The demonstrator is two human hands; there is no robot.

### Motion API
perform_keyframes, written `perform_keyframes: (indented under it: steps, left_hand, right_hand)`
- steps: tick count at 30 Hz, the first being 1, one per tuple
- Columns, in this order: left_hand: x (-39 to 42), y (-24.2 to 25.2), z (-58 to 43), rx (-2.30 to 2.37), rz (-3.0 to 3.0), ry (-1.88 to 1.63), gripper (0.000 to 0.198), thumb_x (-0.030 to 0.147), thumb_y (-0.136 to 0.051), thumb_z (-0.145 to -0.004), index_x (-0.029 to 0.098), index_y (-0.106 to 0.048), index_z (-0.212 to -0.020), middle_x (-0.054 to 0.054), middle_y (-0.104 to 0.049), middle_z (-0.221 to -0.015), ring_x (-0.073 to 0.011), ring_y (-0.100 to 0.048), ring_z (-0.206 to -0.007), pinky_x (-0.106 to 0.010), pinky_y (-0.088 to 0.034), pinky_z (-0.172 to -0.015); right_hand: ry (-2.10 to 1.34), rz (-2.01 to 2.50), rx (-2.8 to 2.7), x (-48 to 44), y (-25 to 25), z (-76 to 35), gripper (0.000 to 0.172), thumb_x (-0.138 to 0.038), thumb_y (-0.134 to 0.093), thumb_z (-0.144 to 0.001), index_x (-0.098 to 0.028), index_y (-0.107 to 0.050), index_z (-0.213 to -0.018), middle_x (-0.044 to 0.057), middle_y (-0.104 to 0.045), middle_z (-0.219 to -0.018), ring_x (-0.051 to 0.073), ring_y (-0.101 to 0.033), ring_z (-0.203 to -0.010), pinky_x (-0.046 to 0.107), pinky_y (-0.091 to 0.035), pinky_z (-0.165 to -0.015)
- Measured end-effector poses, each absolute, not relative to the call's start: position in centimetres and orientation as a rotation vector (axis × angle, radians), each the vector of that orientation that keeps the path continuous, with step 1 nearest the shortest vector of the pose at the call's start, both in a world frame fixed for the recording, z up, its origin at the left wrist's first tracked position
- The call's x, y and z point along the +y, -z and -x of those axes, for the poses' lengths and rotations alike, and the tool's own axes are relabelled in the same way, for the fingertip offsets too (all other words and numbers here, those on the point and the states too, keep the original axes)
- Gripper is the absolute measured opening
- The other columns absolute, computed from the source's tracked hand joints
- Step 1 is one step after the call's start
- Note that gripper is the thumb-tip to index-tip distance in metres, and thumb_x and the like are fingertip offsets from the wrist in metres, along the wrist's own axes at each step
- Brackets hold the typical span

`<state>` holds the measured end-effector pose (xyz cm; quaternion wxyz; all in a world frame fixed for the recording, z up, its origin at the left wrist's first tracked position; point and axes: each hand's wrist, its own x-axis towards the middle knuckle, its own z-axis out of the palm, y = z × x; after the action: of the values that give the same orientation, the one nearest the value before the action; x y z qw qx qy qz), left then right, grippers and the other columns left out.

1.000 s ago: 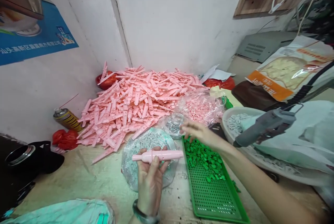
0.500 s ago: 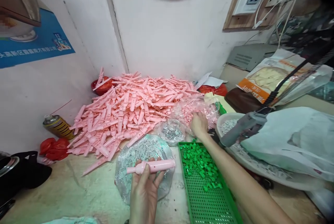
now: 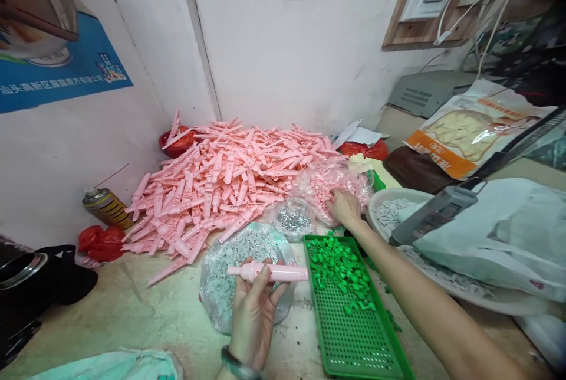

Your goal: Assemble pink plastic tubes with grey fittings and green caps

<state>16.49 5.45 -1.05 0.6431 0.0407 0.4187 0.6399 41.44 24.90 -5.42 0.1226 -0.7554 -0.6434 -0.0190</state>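
Observation:
In my left hand (image 3: 253, 315) I hold a pink plastic tube-shaped part (image 3: 276, 272), narrow at its left end, with thumb and fingers closed round it. It lies level over a round clear-plastic-lined dish (image 3: 221, 303) of small whitish pieces. My right hand (image 3: 345, 207) is at a clear plastic bag (image 3: 360, 182) of small pink parts (image 3: 319, 182). Its fingers are bent down among them, and what they pinch, if anything, is hidden. Behind my left hand spreads a large heap of long pink plastic parts (image 3: 221, 173).
Under my right forearm stands a green perforated tray (image 3: 354, 338) with small green pieces (image 3: 338, 271). A bowl of small metal pins (image 3: 292, 219) sits beside the bag. At right, a grey power tool (image 3: 435, 215) hangs over a white basin (image 3: 409, 194). A spray can (image 3: 104, 206) stands left.
The whole view has shifted slightly. My left hand still holds the pink tube-shaped part, now slightly further right and higher. My right hand stays at the bag, its fingers turned more to the left.

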Motion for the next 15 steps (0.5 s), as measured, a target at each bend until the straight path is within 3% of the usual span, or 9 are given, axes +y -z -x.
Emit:
perform_keyframes:
  steps: [6, 9, 12, 15]
  left_hand:
    - [5.4, 1.4, -16.0, 0.982, -0.110, -1.518, 0.035, 0.006, -0.068, -0.078, 0.021, -0.049, -0.103, -0.006, -0.069, -0.091, -0.0200, -0.070, -0.087, -0.038, -0.062, -0.073]
    - [5.7, 1.6, -15.7, 0.971, -0.153, -1.577, 0.043, 0.013, -0.076, -0.072, 0.023, -0.049, -0.103, -0.004, -0.068, -0.093, -0.0210, -0.069, -0.090, -0.037, -0.061, -0.073]
    - [6.0, 2.0, -15.8, 0.953, -0.200, -1.595, 0.049, 0.020, -0.081, -0.067, 0.024, -0.048, -0.103, -0.001, -0.068, -0.093, -0.0206, -0.069, -0.091, -0.038, -0.060, -0.076]
    - [6.0, 2.2, -15.9, 0.947, -0.231, -1.567, 0.049, 0.022, -0.082, -0.067, 0.024, -0.048, -0.102, -0.001, -0.068, -0.093, -0.0203, -0.069, -0.092, -0.038, -0.060, -0.078]
  right_hand:
    - [-0.029, 2.012, -1.936, 22.5, 3.4, -38.6, 0.029, -0.013, -0.051, -0.085, -0.008, -0.067, -0.108, 0.019, -0.066, -0.109, 0.029, -0.062, -0.098, 0.037, -0.046, -0.084]
    - [-0.235, 1.774, -2.088, 17.1, 2.7, -35.9, 0.024, -0.014, -0.057, -0.081, -0.019, -0.068, -0.102, 0.006, -0.070, -0.095, 0.020, -0.064, -0.085, 0.029, -0.050, -0.077]
    - [-0.836, 1.265, -2.038, 11.2, 2.7, -33.7, 0.024, -0.015, -0.058, -0.080, -0.022, -0.070, -0.100, 0.002, -0.066, -0.091, 0.016, -0.064, -0.083, 0.027, -0.053, -0.077]
    - [-1.248, 1.085, -1.652, 7.9, 2.9, -32.9, 0.027, -0.025, -0.062, -0.082, -0.023, -0.070, -0.107, 0.004, -0.061, -0.097, 0.015, -0.063, -0.086, 0.027, -0.055, -0.075]
